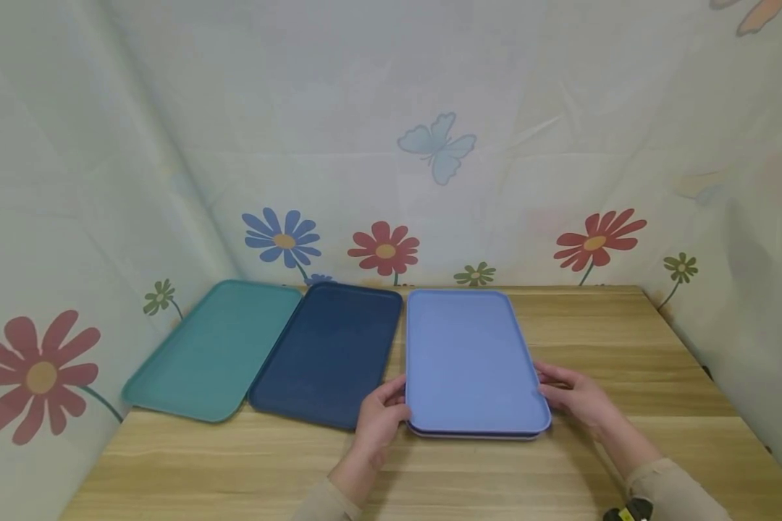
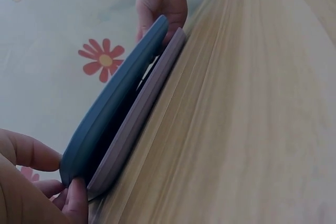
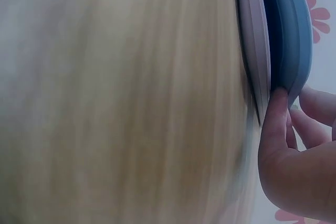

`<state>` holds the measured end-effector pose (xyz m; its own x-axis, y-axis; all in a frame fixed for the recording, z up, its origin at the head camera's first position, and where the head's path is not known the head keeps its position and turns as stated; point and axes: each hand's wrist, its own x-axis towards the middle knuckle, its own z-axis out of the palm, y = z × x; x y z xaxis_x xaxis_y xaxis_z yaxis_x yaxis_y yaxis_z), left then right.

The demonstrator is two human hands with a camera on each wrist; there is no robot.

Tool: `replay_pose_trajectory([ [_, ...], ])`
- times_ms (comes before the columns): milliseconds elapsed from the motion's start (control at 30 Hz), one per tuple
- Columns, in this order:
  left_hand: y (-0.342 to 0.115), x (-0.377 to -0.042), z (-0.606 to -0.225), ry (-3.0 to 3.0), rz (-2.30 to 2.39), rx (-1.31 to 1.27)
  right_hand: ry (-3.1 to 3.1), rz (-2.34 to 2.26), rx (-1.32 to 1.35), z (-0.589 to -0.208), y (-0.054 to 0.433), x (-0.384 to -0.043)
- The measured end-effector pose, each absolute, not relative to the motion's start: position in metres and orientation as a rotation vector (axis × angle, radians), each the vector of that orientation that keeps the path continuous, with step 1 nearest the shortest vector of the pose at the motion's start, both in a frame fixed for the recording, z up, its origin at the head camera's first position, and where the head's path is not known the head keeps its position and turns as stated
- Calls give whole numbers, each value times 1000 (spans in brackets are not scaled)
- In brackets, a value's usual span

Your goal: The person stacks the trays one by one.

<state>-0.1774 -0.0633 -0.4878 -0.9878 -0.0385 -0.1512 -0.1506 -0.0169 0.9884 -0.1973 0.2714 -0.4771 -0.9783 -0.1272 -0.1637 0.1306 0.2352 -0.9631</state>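
Both hands hold a light blue rectangular tray (image 1: 472,362) by its opposite long sides, near its front corners. On its left edge, the left hand (image 1: 379,418) pinches the rim between thumb and fingers. The right hand (image 1: 578,398) grips the right edge the same way, thumb near the underside in the right wrist view. Directly beneath lies a pale lilac tray (image 2: 137,111), mostly hidden from above. A dark gap shows between the two trays in both wrist views, so the front of the blue one is raised off the lilac one.
A navy tray (image 1: 332,354) lies flat just left of the left hand, with a teal tray (image 1: 218,351) beside it at the far left. The wooden table (image 1: 599,340) meets a flower-printed cloth (image 1: 482,217) at the back. A black object (image 1: 628,510) sits by the right sleeve.
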Motion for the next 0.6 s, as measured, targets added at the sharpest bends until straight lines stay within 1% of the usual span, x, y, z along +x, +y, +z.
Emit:
replay_pose_trajectory([
  [333,-61,-175,-490,2144,2171,-216,2448,-1676,-22,-477,269,-195],
  [600,-60,-172,-486,2179,2160,-190,2459,-1663,-34,-479,269,-196],
])
